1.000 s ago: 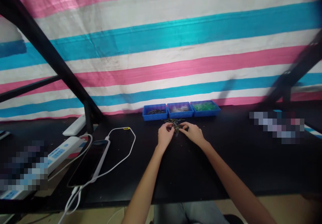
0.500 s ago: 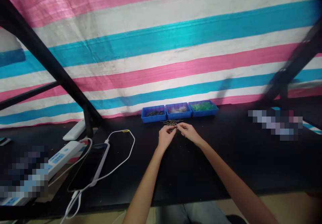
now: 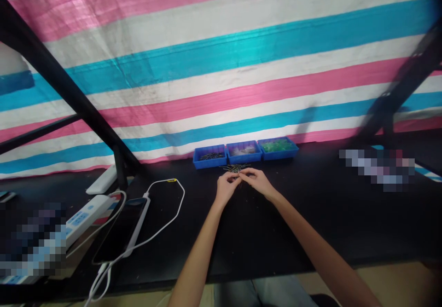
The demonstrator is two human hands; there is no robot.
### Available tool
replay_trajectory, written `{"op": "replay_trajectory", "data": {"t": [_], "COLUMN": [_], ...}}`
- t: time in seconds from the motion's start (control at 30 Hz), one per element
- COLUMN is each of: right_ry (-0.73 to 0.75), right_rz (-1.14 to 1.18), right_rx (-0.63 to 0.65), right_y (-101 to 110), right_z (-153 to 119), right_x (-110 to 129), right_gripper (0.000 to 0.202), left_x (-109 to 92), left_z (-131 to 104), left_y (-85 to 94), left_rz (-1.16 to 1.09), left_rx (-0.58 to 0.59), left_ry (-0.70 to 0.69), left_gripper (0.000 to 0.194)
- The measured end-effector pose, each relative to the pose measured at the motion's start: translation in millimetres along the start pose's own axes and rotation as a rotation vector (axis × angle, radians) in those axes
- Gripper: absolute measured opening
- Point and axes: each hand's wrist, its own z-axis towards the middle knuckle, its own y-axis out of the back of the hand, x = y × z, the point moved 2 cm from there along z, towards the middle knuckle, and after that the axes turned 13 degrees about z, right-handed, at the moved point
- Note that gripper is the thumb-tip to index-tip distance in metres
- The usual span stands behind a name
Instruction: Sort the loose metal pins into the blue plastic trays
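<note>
My left hand point(image 3: 226, 189) and my right hand point(image 3: 257, 182) meet at the fingertips over the black table. Both are closed in a pinch; whatever lies between the fingers is too small to name. Just beyond them is a loose pile of thin dark sticks point(image 3: 235, 167), partly hidden by my fingers. Behind the pile three blue trays stand in a row. The left tray point(image 3: 210, 163) holds similar thin dark pieces, the middle tray point(image 3: 244, 157) clear or whitish small pieces, and the right tray point(image 3: 279, 154) green translucent pieces.
To the left lie a phone point(image 3: 120, 231) on a white cable point(image 3: 177, 210), a power strip point(image 3: 88, 210) and a white box-like object point(image 3: 102, 180). Black frame posts point(image 3: 79, 104) rise at both sides. A striped sheet point(image 3: 221, 81) hangs behind. Blurred-out items lie at far right.
The fingertips of my right hand have shifted slightly left, closer against my left fingers. The trays, the pile and the phone stay in place; the view moves a little.
</note>
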Motion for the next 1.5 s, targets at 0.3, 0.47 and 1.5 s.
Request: {"op": "replay_trajectory", "data": {"t": [0.3,0.47,1.5], "right_ry": [-0.061,-0.083,-0.087], "right_rz": [0.054,0.082,0.083], "right_rx": [-0.094,-0.061,-0.172], "right_y": [1.0,1.7,3.4], "right_z": [-1.0,-1.4,0.0], "right_x": [7.4,7.1,-12.0], "right_gripper": [0.031,0.033,0.043], "left_x": [-8.6,-12.2,-7.1], "left_z": [-2.5,-3.2,-3.5], "left_y": [1.2,1.0,6.7], "left_rz": [-0.106,-0.161,0.012], "left_rx": [0.047,0.049,-0.119], "left_ry": [0.016,0.053,-0.020], "left_gripper": [0.030,0.030,0.024]}}
